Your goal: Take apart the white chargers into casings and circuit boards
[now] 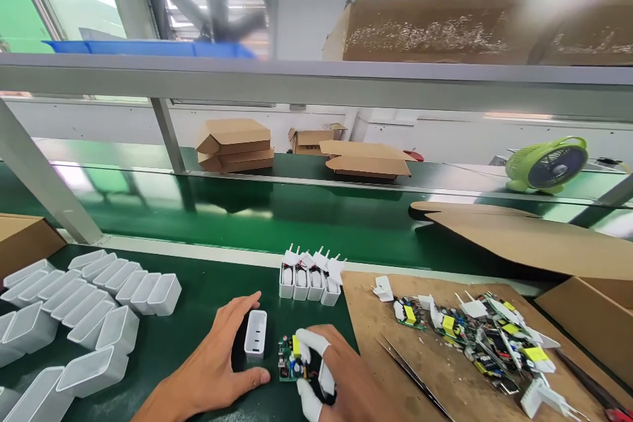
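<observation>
My left hand (217, 359) curves around a white charger shell (256, 334) that stands open end up on the green mat, thumb and fingers on either side of it. My right hand (329, 369), with white finger cots on thumb and fingers, pinches a green circuit board (288, 357) with a yellow part, just right of the shell. A row of several assembled white shells with plug pins (310, 273) stands behind both hands.
Several empty white shells (84, 316) lie at the left. A wooden board (366, 336) at the right holds a pile of circuit boards and plug caps (489, 336) and tweezers (413, 376). Behind runs a green conveyor belt (277, 214) with cardboard boxes (235, 145) and a green fan (546, 165).
</observation>
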Available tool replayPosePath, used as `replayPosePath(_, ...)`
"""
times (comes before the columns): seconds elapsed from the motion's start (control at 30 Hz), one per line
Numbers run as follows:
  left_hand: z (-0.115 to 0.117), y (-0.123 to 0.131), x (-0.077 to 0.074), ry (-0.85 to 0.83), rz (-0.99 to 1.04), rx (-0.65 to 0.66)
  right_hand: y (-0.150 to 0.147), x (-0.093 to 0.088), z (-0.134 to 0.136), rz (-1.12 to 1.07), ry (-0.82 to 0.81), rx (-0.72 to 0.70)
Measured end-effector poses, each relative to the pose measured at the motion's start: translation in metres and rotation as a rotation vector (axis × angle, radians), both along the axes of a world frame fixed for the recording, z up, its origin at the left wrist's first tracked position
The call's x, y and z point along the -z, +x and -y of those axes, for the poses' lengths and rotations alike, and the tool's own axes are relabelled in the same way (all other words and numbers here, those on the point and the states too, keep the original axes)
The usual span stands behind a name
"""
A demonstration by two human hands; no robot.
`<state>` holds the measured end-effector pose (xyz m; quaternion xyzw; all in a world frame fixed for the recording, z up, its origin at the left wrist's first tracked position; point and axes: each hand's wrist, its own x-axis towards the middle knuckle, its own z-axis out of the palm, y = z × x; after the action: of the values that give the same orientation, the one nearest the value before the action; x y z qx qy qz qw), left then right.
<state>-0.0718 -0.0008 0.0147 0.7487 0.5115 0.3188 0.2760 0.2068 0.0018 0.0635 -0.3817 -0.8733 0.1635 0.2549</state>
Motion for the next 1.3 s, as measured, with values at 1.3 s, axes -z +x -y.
replayPosePath(1.3, 0.006, 0.023, 0.001, 0.196, 0.126, 0.158, -0.014, 0.008, 0.002, -0.047, 0.314, -0.074)
